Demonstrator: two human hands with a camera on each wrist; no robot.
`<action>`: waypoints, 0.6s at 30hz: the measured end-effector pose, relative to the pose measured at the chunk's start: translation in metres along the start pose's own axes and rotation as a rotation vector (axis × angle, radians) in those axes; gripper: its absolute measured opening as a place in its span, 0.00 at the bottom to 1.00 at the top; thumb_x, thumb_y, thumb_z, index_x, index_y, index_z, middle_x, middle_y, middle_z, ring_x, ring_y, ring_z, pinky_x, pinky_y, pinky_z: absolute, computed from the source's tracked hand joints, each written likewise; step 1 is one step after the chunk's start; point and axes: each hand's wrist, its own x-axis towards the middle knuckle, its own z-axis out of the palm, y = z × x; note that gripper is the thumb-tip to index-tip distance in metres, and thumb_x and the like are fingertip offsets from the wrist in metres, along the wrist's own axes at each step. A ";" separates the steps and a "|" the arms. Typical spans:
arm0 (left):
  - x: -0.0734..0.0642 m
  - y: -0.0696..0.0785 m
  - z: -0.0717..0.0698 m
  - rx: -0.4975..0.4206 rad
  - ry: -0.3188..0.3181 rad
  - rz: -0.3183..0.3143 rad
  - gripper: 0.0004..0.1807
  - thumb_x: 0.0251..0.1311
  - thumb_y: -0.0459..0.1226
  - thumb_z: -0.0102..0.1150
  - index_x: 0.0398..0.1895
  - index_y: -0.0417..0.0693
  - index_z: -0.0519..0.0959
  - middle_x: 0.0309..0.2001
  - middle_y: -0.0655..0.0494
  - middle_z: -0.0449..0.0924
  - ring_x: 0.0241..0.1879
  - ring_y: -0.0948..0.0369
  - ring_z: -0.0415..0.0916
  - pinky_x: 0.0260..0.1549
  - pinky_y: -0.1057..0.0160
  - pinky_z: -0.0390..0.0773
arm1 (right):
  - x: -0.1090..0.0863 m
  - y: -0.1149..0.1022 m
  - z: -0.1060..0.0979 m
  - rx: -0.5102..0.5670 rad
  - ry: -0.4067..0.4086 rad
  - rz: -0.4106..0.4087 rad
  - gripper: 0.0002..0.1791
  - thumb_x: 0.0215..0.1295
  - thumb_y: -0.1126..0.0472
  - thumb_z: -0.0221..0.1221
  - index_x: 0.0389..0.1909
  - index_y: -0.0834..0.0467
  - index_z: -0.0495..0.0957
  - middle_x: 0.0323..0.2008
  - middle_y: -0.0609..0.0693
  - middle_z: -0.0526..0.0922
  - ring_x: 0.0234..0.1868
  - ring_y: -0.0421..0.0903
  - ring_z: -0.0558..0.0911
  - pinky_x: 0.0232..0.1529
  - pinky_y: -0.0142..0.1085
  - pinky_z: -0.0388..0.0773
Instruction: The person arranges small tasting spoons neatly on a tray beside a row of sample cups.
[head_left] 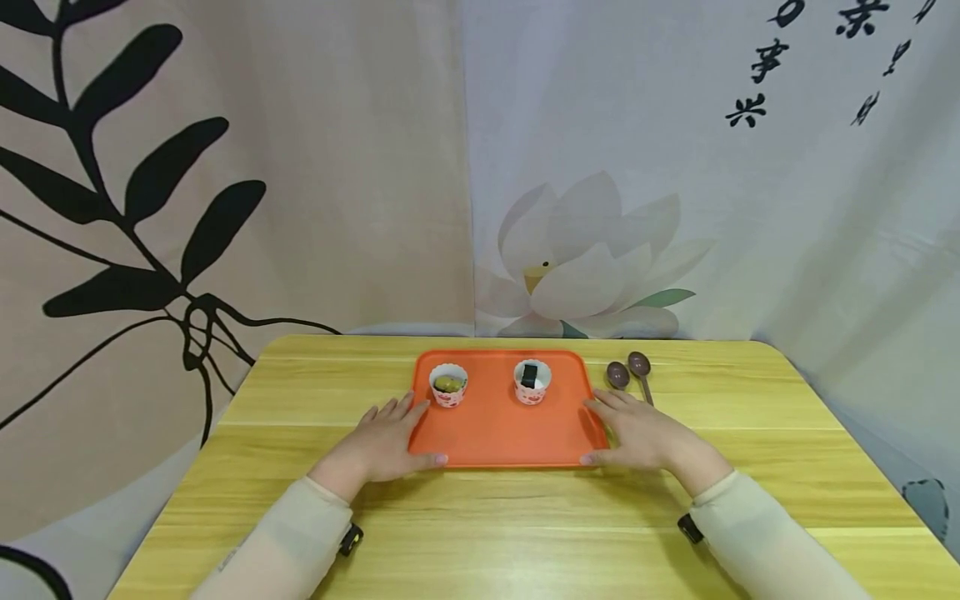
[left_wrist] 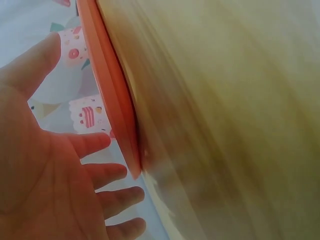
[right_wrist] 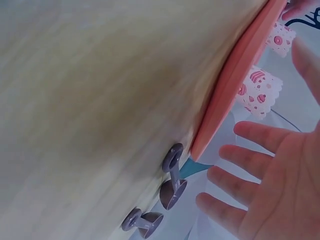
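An orange tray (head_left: pixel 495 433) lies on the wooden table with two small printed paper cups on it. The left cup (head_left: pixel 449 400) contains something greenish-yellow, and a dark block shows in the right cup (head_left: pixel 532 397). My left hand (head_left: pixel 382 443) is at the tray's left edge, fingers spread, thumb over the near left corner. At the opposite edge, my right hand (head_left: pixel 647 432) mirrors it with its thumb by the near right corner. Both wrist views show straight fingers (left_wrist: pixel 107 175) and an open palm beside the tray rim (right_wrist: pixel 225 92). Neither hand grips anything.
Two dark brown spoons, one nearer the tray (head_left: pixel 618 375) and one farther right (head_left: pixel 640 364), lie behind my right hand. Behind the table (head_left: pixel 495 533) hangs a pale curtain (head_left: pixel 360 167) printed with leaves, a lotus and characters.
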 end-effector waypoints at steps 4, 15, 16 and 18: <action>0.002 -0.001 0.000 0.013 -0.007 -0.001 0.57 0.57 0.71 0.55 0.78 0.42 0.56 0.78 0.37 0.47 0.75 0.36 0.46 0.71 0.35 0.45 | 0.003 0.001 0.001 -0.008 -0.011 -0.009 0.54 0.58 0.26 0.58 0.73 0.63 0.64 0.74 0.65 0.60 0.74 0.67 0.58 0.68 0.62 0.61; 0.005 -0.002 -0.001 0.022 -0.009 -0.008 0.57 0.56 0.70 0.57 0.78 0.41 0.57 0.78 0.36 0.47 0.75 0.36 0.47 0.71 0.35 0.45 | 0.010 0.003 0.002 -0.004 -0.070 0.023 0.58 0.54 0.23 0.60 0.74 0.62 0.63 0.75 0.64 0.59 0.74 0.67 0.57 0.66 0.64 0.62; 0.005 -0.002 -0.001 0.023 -0.009 -0.007 0.57 0.56 0.70 0.57 0.78 0.41 0.57 0.78 0.36 0.47 0.75 0.35 0.47 0.70 0.34 0.45 | 0.011 0.003 0.002 -0.002 -0.072 0.025 0.58 0.54 0.24 0.60 0.74 0.63 0.63 0.75 0.64 0.59 0.74 0.67 0.57 0.66 0.64 0.62; 0.005 -0.003 -0.001 0.025 -0.011 -0.006 0.57 0.56 0.70 0.58 0.78 0.40 0.57 0.78 0.36 0.46 0.75 0.35 0.47 0.70 0.34 0.45 | 0.011 0.003 0.002 0.002 -0.078 0.030 0.59 0.53 0.24 0.61 0.74 0.63 0.63 0.75 0.64 0.58 0.74 0.67 0.57 0.66 0.64 0.61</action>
